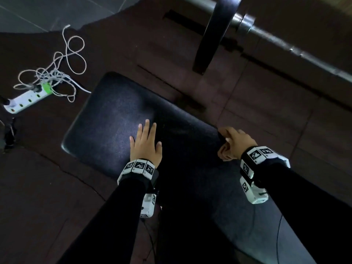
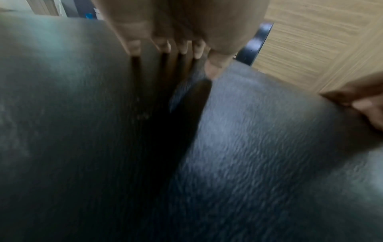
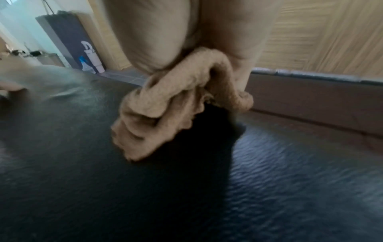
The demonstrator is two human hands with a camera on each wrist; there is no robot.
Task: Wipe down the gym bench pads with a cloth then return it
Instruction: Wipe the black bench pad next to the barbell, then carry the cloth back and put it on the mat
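- The left hand (image 1: 145, 144) lies flat on the black bench pad (image 1: 106, 119), grip apart: its fingers (image 1: 147, 125) are straight and slightly spread, palm down, holding nothing.
- In the left wrist view the same fingers (image 2: 134, 46) press on the pad (image 2: 259, 147) just over the dark gap between two pad sections.
- The right hand (image 1: 234, 142) sits at the pad's right edge with its grip clamped on a tan cloth (image 3: 176, 106); the fingers curl round it.
- In the right wrist view the cloth hangs bunched from the right hand (image 3: 186, 32), its lower folds touching or just over the pad (image 3: 290, 180); I cannot tell which.
- In the head view the cloth is hidden under the hand.
- The two hands are well apart, the left near the middle of the pad, the right at its right edge.
- The far end of the pad, beyond the left fingertips, is bare, with rounded corners.
- On the floor (image 1: 266, 111) off the pad's far left corner lie a white power strip (image 1: 26, 100) and a tangle of cables (image 1: 57, 73).
- Beyond the pad's far right side a barbell (image 1: 285, 42) with a dark weight plate (image 1: 215, 35) crosses the view.
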